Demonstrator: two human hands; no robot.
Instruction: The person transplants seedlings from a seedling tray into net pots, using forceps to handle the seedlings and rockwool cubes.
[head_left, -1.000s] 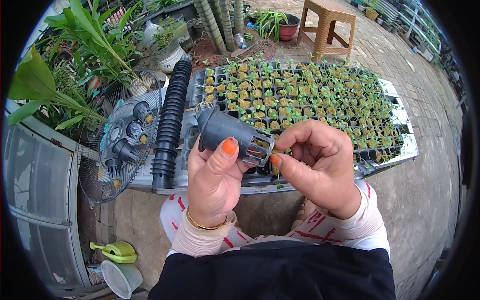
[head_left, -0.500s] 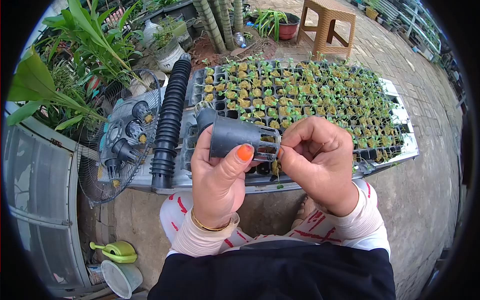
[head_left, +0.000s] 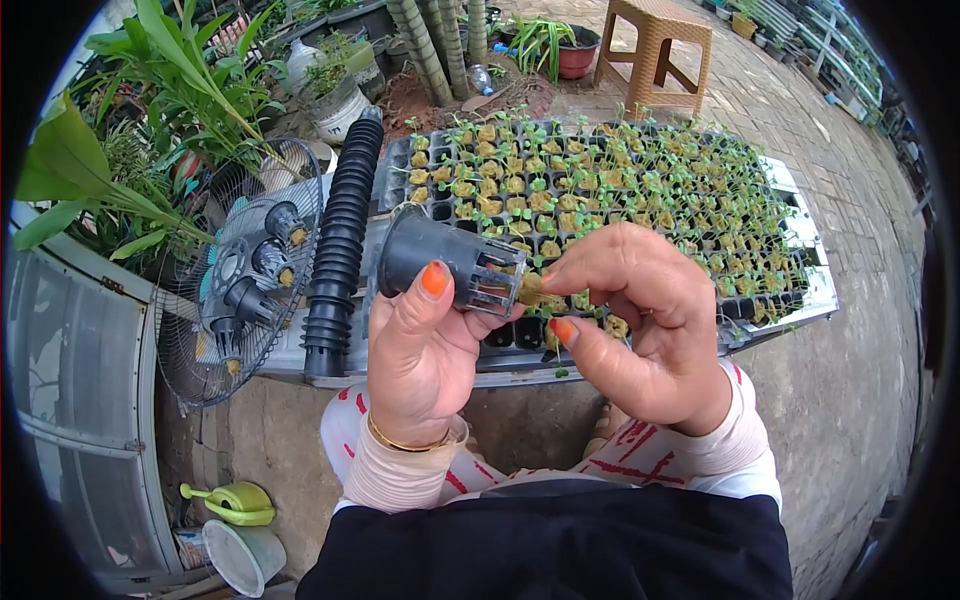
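Observation:
My left hand is wrapped round a black net pot, tipped on its side with its slotted end toward my right hand. A yellowish-brown growing plug pokes out at that slotted end. My right hand is beside it with thumb and index finger spread apart, the index fingertip right at the plug. Beneath and beyond both hands lie black seedling trays whose cells hold brown plugs and small green seedlings.
A long stack of black net pots lies left of the trays. Further left, a round wire basket holds several net pots with plugs. A green watering can stands on the floor at lower left; a woven-pattern stool is behind the trays.
The net pot has shifted left and turned slightly in my left hand. My right thumb and index finger have parted from a pinch, and the plug shows more at the slotted end.

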